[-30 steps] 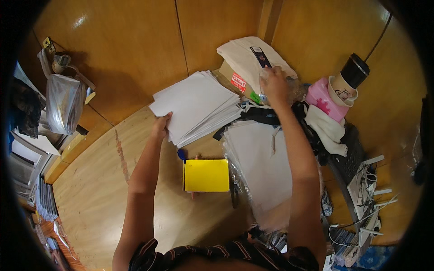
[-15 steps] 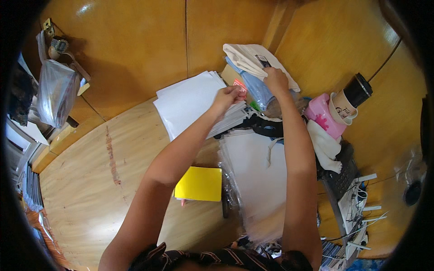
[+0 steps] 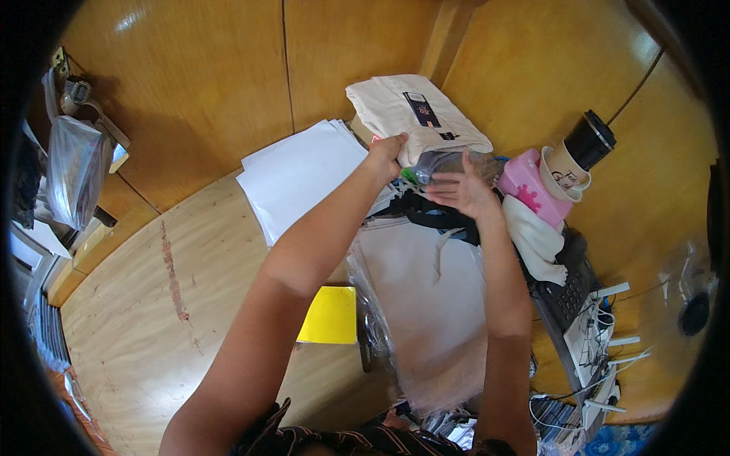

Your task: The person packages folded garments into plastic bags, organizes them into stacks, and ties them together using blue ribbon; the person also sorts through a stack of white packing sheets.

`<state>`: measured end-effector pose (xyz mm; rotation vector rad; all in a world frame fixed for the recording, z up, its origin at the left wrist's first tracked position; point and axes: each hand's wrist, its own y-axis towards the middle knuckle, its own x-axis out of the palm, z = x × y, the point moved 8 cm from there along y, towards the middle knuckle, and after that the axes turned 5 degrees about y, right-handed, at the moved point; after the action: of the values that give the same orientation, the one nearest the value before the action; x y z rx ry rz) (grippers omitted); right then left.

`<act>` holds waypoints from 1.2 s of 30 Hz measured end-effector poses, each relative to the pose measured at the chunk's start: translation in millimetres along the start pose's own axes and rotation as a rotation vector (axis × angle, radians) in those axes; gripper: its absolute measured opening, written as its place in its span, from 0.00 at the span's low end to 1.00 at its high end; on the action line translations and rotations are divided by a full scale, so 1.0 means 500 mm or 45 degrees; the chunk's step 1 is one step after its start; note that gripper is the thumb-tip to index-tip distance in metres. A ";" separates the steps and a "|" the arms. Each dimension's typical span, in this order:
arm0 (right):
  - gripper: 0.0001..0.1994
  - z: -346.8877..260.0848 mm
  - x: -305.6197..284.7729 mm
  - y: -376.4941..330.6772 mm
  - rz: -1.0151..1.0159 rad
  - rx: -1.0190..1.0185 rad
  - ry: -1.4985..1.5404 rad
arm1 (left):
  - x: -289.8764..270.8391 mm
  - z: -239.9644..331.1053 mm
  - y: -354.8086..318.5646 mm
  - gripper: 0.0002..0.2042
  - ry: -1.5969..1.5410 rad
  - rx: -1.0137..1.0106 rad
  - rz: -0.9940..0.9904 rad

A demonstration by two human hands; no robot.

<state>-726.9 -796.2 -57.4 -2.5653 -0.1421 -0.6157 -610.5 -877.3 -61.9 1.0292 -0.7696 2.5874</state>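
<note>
A cream folded garment (image 3: 388, 106) with a dark printed label lies on top of the pile by the far wall. My left hand (image 3: 386, 154) is at its near left corner, closed on the edge; the fingertips are partly hidden. Beside that hand shows a small red-and-white piece (image 3: 375, 139). My right hand (image 3: 468, 194) is open and empty, fingers spread, just in front of the garment. Beneath it lie a clear plastic wrapping (image 3: 441, 163) and a black strap or cloth (image 3: 430, 211).
White paper sheets (image 3: 296, 167) are stacked left of the pile. Nearer lie plastic-wrapped sheets (image 3: 426, 296) and a yellow pad (image 3: 331, 315). A pink box (image 3: 525, 178), a cup (image 3: 582, 156), a white cloth (image 3: 532, 235), a telephone (image 3: 570, 285) and a router (image 3: 597, 342) line the right.
The cream garment now lies flatter, covering the blue cloth beneath. My right hand has let go of it and drawn back, opening. My left hand has shifted right to its edge. The view has shifted slightly.
</note>
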 end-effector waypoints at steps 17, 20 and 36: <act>0.15 0.062 0.140 -0.015 0.359 -0.422 0.333 | -0.315 0.122 -0.332 0.18 0.965 0.757 0.490; 0.14 0.169 0.279 -0.058 0.088 -0.405 0.246 | -0.391 0.146 -0.555 0.16 1.129 0.711 0.770; 0.17 0.825 0.579 -0.449 -0.575 0.227 -0.965 | -0.769 -0.184 -1.424 0.18 1.398 -0.093 1.390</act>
<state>-350.8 -402.8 -147.5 -2.4617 -0.9942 0.2522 -93.5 -250.2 -114.3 -1.1699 -1.1985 3.1355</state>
